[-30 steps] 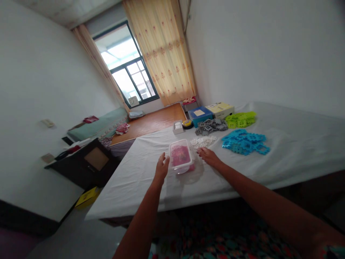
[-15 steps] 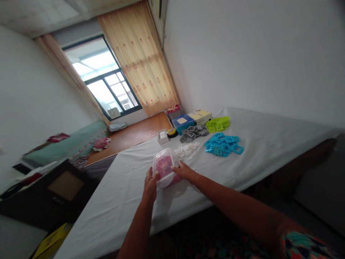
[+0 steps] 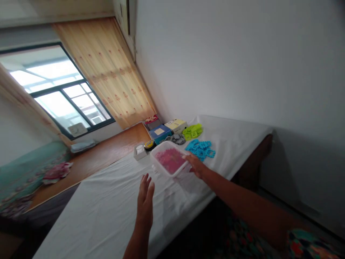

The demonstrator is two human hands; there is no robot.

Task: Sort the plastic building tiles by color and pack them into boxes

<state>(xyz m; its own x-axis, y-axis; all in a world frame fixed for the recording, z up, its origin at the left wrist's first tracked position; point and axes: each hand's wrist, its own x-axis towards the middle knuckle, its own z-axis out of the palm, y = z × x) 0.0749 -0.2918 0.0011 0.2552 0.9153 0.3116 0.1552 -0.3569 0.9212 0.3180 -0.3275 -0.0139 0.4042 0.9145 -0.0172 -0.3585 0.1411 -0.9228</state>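
A see-through plastic box (image 3: 170, 161) with a pale rim and pink contents is tilted above the white cloth. My right hand (image 3: 194, 164) grips its right edge, thumb over the rim and fingers against the side. I cannot tell whether a lid covers it. My left hand (image 3: 145, 196) is off the box, to its lower left, over the cloth, with fingers stretched out and nothing in them. Just behind the box lie blue plastic pieces (image 3: 201, 149) and grey pieces (image 3: 175, 139). A few white pieces (image 3: 154, 168) show at its left edge.
The white cloth (image 3: 107, 201) covers the table, with a wall along its right side. Toward the back are green pieces (image 3: 192, 131), a blue box (image 3: 160, 133), a yellow box (image 3: 175, 126), a round yellow-and-black tin (image 3: 149, 145) and a small white box (image 3: 139, 152).
My left hand has let go of the box and drawn back, its fingers opening. My right hand still holds the box, now turned and farther from me. The view has swung to the right.
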